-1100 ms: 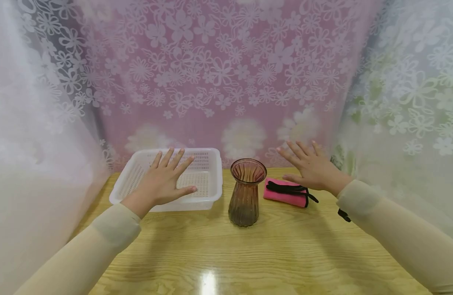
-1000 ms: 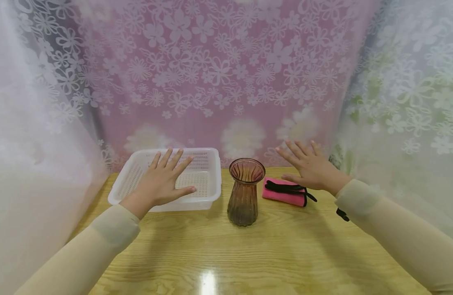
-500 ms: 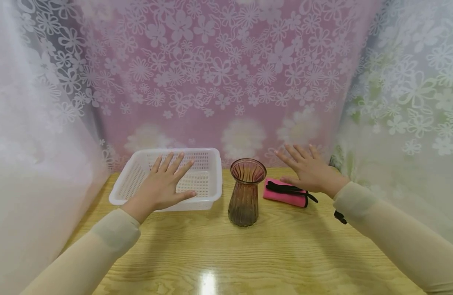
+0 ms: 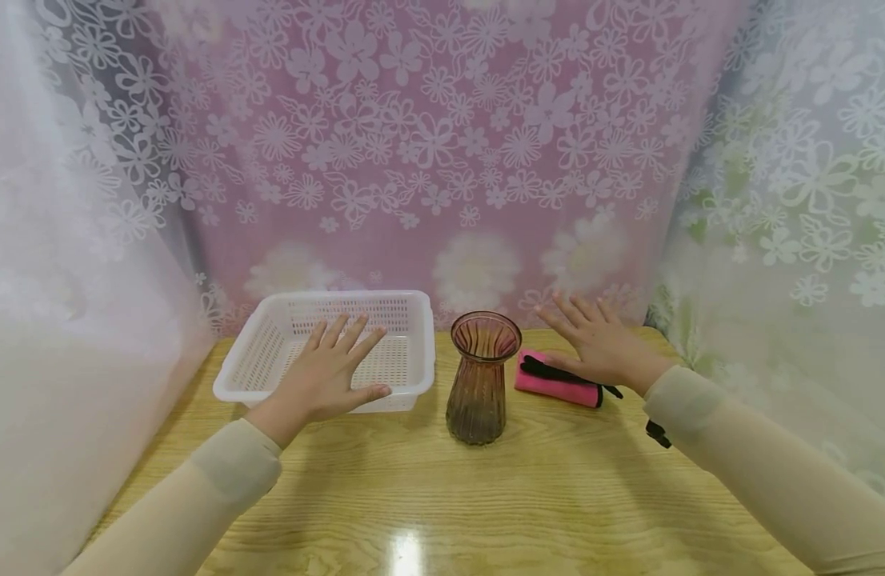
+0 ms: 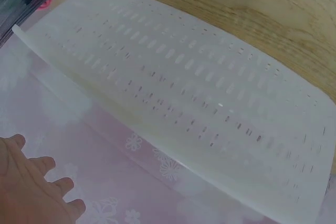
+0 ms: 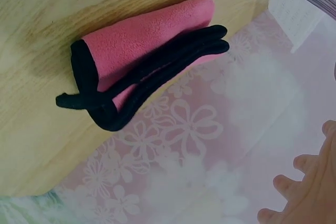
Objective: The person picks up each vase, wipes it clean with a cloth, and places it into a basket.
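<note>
While a person holds both arms out over a wood-grain counter (image 4: pixel 486 504), the left hand (image 4: pixel 316 380) is raised near a white perforated plastic basket (image 4: pixel 422 344) on the left, apart from it. The right hand (image 4: pixel 601 348) is raised near a rolled pink cloth (image 4: pixel 554 389) with black trim, also apart. Each grip is spread, fingers separated. Between basket and cloth, a ribbed glass vase (image 4: pixel 477 392) stands upright, reddish above and grey below.

Upright vase (image 4: pixel 476 400) between basket (image 4: pixel 418 352) and cloth (image 4: pixel 558 388), 2 narrow gaps beside it, wide tabletop (image 4: pixel 500 504) passage in front
</note>
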The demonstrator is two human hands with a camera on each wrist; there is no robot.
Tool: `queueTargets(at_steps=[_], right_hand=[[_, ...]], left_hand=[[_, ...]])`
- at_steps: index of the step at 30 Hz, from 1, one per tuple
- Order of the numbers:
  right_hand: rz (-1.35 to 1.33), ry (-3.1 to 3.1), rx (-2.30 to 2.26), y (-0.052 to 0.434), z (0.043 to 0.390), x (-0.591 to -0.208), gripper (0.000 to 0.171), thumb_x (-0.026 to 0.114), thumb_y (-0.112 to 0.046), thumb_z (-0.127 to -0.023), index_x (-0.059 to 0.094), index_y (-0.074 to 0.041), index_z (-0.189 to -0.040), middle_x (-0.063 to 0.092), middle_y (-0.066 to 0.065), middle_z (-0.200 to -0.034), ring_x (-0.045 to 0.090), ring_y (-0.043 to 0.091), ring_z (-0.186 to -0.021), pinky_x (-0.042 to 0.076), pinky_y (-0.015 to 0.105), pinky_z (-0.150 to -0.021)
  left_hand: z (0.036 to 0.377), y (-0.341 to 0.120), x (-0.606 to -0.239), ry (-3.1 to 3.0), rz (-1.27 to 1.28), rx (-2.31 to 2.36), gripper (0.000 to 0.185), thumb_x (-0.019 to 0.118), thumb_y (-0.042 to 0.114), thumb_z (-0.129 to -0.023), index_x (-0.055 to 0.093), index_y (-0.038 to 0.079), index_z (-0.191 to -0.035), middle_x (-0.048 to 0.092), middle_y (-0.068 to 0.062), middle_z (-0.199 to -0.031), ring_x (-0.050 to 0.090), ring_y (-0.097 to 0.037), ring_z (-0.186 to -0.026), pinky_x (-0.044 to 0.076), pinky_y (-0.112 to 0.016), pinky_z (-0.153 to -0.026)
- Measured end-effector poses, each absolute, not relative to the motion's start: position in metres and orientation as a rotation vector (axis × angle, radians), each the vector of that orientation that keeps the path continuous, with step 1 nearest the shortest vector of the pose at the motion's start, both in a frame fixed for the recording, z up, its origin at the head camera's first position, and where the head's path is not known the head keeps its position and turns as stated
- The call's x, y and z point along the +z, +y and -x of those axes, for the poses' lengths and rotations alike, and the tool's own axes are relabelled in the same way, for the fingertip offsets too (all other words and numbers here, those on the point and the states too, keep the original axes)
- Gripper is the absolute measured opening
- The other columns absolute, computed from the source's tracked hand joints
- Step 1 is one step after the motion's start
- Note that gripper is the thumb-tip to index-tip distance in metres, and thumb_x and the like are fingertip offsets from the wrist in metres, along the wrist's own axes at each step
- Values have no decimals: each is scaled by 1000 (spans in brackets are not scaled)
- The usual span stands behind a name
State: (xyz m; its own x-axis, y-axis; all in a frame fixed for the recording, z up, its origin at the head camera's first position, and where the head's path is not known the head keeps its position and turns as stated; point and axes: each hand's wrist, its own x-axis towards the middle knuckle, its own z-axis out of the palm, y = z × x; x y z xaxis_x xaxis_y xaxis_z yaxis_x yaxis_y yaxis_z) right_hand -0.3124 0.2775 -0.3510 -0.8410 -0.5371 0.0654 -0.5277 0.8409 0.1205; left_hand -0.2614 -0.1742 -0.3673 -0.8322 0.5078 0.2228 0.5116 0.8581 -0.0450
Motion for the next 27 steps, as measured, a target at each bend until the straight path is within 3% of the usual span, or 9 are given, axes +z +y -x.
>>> queueTargets(at_steps=[9, 18, 27], right_hand=[[-894, -2898, -105, 280, 314, -363, 80, 46, -59, -100, 13, -23, -163, 12, 20, -165, 12, 45, -149, 6, 67, -116], [-870, -2976, -105, 281, 320, -375, 82, 44, -63, -100, 14, -20, -163, 8, 19, -166, 9, 42, -151, 5, 66, -116], [-850, -2979, -68, 284, 326, -383, 80, 44, -62, -100, 15, -20, -163, 9, 21, -165, 14, 44, -149, 7, 67, -115]], left_hand=[[263, -169, -373, -2821, 780, -33, 90, 43, 75, -92, 17, 24, -162, 12, -12, -166, 3, -38, -152, 1, -57, -120], [265, -166, -379, -2820, 775, -63, 90, 45, 73, -92, 20, 23, -162, 13, -12, -166, 6, -39, -152, 5, -59, -119], [267, -155, -377, -2819, 803, -173, 89, 44, 72, -94, 17, 23, -162, 16, -11, -166, 10, -37, -152, 6, -58, -120]])
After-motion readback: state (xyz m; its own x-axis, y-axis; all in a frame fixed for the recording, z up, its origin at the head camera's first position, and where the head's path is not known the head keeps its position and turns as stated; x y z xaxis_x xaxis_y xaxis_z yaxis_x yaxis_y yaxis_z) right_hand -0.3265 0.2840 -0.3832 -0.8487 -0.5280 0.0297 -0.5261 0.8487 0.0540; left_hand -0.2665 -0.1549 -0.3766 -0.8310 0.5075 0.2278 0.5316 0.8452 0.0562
